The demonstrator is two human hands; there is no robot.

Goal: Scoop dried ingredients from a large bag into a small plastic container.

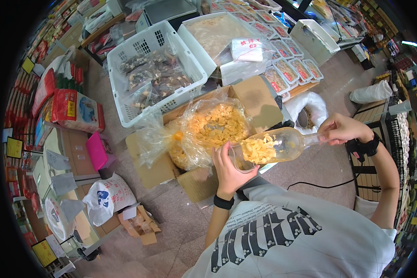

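Observation:
My right hand (342, 128) grips the handle of a clear plastic scoop (292, 142). Pale yellow dried flakes (259, 149) fill the scoop's front end, which reaches the mouth of a clear plastic container (237, 158). That container is held around its side by my left hand (226, 170), its mouth turned towards the scoop. Behind my left hand, an open cardboard box (260, 100) holds a clear plastic bag (194, 118) with many more of the yellow flakes (219, 123). How much lies inside the container is partly hidden by my fingers.
Beyond the box stand a white plastic crate (191, 88) of bagged dried goods and a white foam box (194, 38). Packed trays (279, 78) line the right. A black cable (319, 186) crosses the floor, and a small carton (147, 224) lies at left.

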